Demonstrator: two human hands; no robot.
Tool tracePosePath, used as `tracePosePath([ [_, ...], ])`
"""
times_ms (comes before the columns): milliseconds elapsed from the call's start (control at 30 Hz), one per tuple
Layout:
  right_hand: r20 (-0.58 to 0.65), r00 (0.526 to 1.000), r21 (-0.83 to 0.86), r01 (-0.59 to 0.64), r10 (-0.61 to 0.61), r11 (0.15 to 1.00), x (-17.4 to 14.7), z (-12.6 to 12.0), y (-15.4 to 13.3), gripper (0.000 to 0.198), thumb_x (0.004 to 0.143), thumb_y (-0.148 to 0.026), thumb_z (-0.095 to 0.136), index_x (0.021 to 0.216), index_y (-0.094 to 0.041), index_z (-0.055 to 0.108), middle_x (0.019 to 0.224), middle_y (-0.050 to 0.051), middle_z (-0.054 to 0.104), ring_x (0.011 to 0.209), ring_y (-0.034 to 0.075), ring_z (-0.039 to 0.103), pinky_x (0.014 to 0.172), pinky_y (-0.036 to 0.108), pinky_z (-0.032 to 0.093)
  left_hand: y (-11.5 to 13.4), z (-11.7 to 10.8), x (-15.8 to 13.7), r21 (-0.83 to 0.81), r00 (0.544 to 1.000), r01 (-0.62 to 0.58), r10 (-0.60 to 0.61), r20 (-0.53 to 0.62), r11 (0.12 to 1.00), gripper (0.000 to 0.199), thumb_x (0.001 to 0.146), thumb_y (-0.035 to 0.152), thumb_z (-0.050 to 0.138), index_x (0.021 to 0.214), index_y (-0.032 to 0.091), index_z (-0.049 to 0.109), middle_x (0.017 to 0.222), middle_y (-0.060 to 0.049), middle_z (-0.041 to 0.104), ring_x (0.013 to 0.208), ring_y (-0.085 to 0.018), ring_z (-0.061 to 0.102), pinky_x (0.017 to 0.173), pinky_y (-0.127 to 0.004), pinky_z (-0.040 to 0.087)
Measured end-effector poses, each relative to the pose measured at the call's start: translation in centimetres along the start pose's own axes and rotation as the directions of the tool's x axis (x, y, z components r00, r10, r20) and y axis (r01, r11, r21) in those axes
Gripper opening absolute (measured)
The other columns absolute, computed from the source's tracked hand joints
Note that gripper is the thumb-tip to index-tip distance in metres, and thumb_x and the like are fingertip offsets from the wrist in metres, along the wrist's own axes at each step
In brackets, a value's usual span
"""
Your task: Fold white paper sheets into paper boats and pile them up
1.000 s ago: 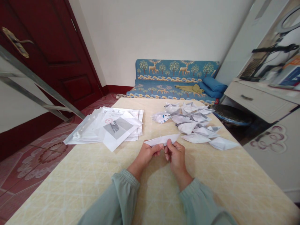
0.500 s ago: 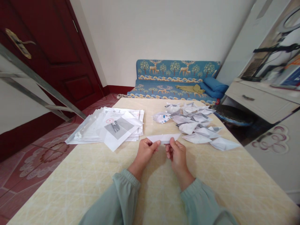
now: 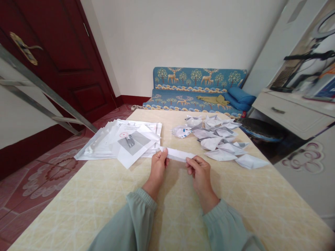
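A narrow folded strip of white paper (image 3: 176,154) is stretched between my two hands, just above the table. My left hand (image 3: 158,166) pinches its left end between thumb and fingers. At the right end, my right hand (image 3: 199,169) is closed on the lower edge, thumb on top. Beyond and to the right lie several folded paper boats (image 3: 222,137), grouped in rows. To the left is a stack of papers (image 3: 141,127), with a loose sheet bearing a grey printed picture (image 3: 133,143) lying askew on it.
The table has a pale yellow patterned cloth (image 3: 104,202). Behind it stands a blue bench with a deer print (image 3: 183,92). A metal ladder (image 3: 52,97) leans at left before a dark red door (image 3: 65,52). A white cabinet (image 3: 290,108) stands at right.
My left hand has shifted left to the strip's end, and my right thumb has moved slightly down and right. The paper strip now slopes down to the right.
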State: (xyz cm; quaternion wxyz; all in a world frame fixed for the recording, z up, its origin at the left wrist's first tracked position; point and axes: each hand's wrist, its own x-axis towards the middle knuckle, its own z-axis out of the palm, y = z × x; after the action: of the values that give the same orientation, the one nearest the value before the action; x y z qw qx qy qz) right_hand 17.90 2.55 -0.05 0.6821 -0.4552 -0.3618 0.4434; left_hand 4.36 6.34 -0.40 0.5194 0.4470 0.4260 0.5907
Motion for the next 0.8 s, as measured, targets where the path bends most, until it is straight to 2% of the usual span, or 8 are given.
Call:
tracePosePath([
  [67,0.012,1.0,0.003,-0.014,0.014,1.0,0.0,0.0,-0.1,0.027,0.069,-0.031,0.07,0.052,-0.017,0.053,0.051,-0.003,0.056,0.038,0.007,0.04,0.039,0.022,0.024,0.1,0.0,0.1,-0.024,0.999,0.004,-0.005,-0.046,1.0,0.054,0.082,0.057,0.05,0.046,0.016,0.044,0.04,0.003,0.041,0.04,-0.008,0.035,0.044,-0.023,0.024],
  [133,0.004,1.0,0.014,-0.019,0.019,1.0,0.0,0.0,0.0,0.027,0.069,-0.031,0.07,0.052,-0.017,0.053,0.051,-0.003,0.056,0.038,0.007,0.04,0.039,0.022,0.024,0.2,0.1,0.1,-0.047,0.999,0.006,-0.007,-0.04,0.999,0.05,0.079,0.055,0.056,0.049,0.016,0.047,0.042,0.004,0.044,0.042,-0.007,0.037,0.045,-0.022,0.026],
  [267,-0.007,1.0,-0.012,-0.018,0.018,1.0,0.0,0.1,0.1,0.027,0.07,-0.033,0.07,0.056,-0.018,0.052,0.05,-0.005,0.053,0.039,0.006,0.04,0.039,0.021,0.025,0.6,0.6,-0.3,-0.05,0.998,0.038,-0.035,0.057,0.998,0.031,0.064,0.037,0.076,0.059,0.014,0.057,0.048,0.005,0.05,0.046,-0.006,0.04,0.048,-0.02,0.03],
  [500,0.18,0.981,-0.12,-0.058,0.079,0.991,0.0,0.3,0.1,0.026,0.067,-0.04,0.074,0.071,-0.017,0.06,0.043,-0.007,0.045,0.038,0.007,0.037,0.038,0.02,0.023,1.3,1.0,-1.0,-0.068,0.976,0.069,-0.054,0.212,0.995,0.023,0.058,0.028,0.08,0.06,0.012,0.064,0.052,0.002,0.057,0.05,-0.008,0.046,0.051,-0.021,0.035],
  [800,0.184,0.977,-0.085,-0.095,0.109,0.992,0.0,0.0,-0.3,0.029,0.065,-0.035,0.075,0.058,-0.018,0.053,0.043,-0.008,0.042,0.038,0.006,0.033,0.037,0.021,0.019,1.0,0.8,-0.8,-0.13,0.988,0.102,-0.085,0.128,0.986,0.022,0.055,0.025,0.081,0.058,0.012,0.064,0.05,0.003,0.057,0.047,-0.007,0.044,0.048,-0.02,0.032],
])
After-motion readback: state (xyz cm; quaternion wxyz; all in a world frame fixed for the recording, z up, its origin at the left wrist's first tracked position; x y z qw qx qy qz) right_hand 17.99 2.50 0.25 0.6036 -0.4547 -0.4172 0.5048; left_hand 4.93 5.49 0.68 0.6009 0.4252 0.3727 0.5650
